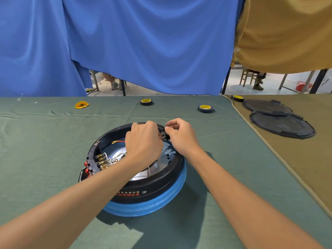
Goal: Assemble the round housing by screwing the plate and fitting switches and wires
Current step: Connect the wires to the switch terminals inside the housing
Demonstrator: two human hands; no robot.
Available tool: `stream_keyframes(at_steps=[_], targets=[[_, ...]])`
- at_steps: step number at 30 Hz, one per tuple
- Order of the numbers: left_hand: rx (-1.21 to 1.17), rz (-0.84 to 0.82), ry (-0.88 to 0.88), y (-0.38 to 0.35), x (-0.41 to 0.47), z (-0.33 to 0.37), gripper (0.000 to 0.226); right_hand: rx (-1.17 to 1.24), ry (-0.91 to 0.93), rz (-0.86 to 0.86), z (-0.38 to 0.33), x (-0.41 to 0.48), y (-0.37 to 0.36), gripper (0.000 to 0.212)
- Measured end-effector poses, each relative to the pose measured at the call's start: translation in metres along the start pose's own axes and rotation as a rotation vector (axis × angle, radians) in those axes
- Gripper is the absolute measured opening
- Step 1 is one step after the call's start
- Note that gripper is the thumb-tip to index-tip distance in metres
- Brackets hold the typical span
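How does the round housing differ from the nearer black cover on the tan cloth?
The round housing is a deep open ring on a blue base, on the green cloth; the cover is flat, on the tan cloth. The housing is handled, the right hand pinching a small black part at its far rim; the cover lies untouched. Both are round and black.

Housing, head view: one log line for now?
stage: fitting at far rim | left hand: curled inside round housing, grasp hidden | right hand: pinches small black part at rim
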State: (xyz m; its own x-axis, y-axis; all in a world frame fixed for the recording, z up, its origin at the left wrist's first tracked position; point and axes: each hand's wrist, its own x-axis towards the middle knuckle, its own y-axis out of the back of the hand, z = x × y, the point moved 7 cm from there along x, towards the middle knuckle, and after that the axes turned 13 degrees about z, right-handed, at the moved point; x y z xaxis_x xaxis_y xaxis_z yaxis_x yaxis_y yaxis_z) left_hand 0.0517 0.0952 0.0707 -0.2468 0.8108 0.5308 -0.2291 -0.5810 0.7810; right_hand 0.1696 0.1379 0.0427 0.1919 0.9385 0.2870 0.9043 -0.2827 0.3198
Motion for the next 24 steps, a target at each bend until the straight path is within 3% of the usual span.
stream_keyframes(at_steps=[6, 14, 19, 24], targets=[[0.112, -0.033, -0.039, -0.004, -0.003, 0.0, 0.01, -0.009, 0.006, -0.008, -0.001, -0.001, 0.0, 0.014], [0.156, 0.062, -0.058, 0.001, -0.002, 0.004, 0.011, 0.004, 0.001, -0.014, -0.001, -0.001, 0.0, 0.011], [0.306, 0.069, -0.18, 0.002, -0.009, 0.017, 0.008, 0.002, 0.009, -0.02, -0.003, -0.002, -0.001, 0.01], [0.28, 0.016, -0.231, -0.003, -0.009, 0.019, 0.01, -0.011, 0.018, -0.023, -0.003, -0.003, 0.001, 0.014]])
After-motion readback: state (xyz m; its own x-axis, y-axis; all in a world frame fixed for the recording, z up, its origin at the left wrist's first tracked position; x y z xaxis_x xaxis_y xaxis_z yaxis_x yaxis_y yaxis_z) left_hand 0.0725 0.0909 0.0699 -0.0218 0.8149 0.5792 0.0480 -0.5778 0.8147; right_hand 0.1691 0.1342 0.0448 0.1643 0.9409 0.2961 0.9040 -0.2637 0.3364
